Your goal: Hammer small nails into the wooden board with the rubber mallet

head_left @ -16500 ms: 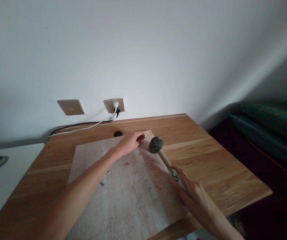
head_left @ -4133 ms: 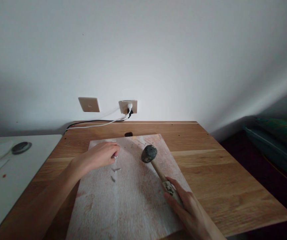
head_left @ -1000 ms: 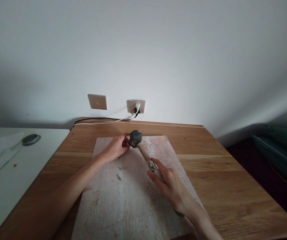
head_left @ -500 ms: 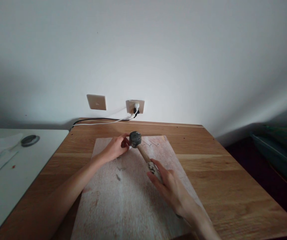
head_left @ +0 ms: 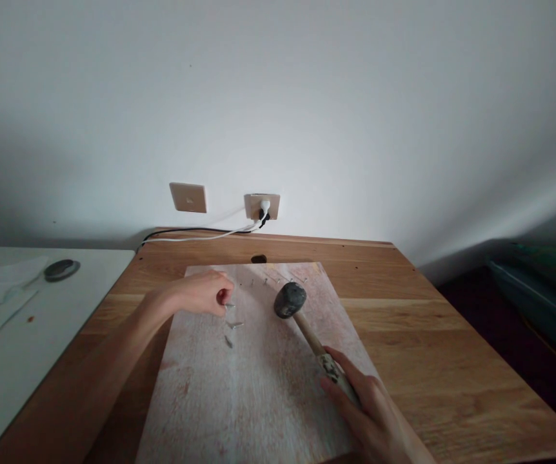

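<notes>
My right hand [head_left: 367,403] grips the handle of a rubber mallet [head_left: 290,300], whose dark head hangs over a pale, worn board [head_left: 258,386]. My left hand [head_left: 205,293] is over the board's left side, its fingers curled together. A small nail [head_left: 230,306] shows right at the fingertips; whether they pinch it I cannot tell. More loose nails [head_left: 235,325] lie on the board just nearer to me. Along the far edge stand several thin nails [head_left: 265,281] in a row, some partly behind the mallet head.
The board lies on a wooden table [head_left: 452,361] against a white wall. A socket with plugs [head_left: 264,207] and cables [head_left: 195,238] is behind it. To the left, a white table [head_left: 2,386] holds a dark round object [head_left: 62,270] and white sheets.
My left hand has moved left and nearer, from the row of nails to the loose ones. The mallet has come right and toward me, uncovering the row and a hole in the table.
</notes>
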A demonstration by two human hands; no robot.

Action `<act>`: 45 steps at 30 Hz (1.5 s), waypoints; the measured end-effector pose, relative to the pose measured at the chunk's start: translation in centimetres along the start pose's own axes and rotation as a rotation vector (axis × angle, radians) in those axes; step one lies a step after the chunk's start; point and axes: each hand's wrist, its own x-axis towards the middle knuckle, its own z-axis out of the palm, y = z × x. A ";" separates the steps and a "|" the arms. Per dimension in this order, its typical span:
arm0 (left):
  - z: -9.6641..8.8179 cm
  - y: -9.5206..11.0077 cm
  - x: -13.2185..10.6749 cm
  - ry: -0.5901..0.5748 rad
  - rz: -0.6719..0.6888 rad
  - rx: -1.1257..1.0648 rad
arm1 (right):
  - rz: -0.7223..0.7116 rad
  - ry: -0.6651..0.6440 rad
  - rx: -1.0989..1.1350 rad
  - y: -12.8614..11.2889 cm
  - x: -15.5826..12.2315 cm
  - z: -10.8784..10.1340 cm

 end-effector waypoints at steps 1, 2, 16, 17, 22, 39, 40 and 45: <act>0.1 0.0 0.1 0.007 0.010 -0.020 | -0.004 0.005 0.007 0.1 0.0 0.1; 0.1 0.0 0.2 0.018 0.017 -0.030 | -0.005 0.008 0.008 0.2 0.0 0.2; 0.1 -0.9 0.7 0.083 -0.022 0.000 | -0.027 0.015 -0.032 1.0 -0.5 1.2; 0.1 -0.9 0.7 0.085 -0.013 -0.007 | -0.028 0.022 -0.038 1.0 -0.4 1.2; 0.1 -1.6 0.8 0.097 -0.057 -0.059 | -0.039 0.058 -0.053 1.0 -0.3 1.4; 0.2 -2.0 1.4 0.176 0.082 -0.109 | -0.039 0.096 -0.013 1.1 -0.4 1.5; 0.3 -1.7 1.4 0.182 0.088 -0.111 | -0.038 0.095 -0.018 1.2 -0.5 1.6; 1.1 -1.3 1.8 0.197 0.087 -0.156 | -0.031 0.111 -0.050 1.2 -0.5 1.6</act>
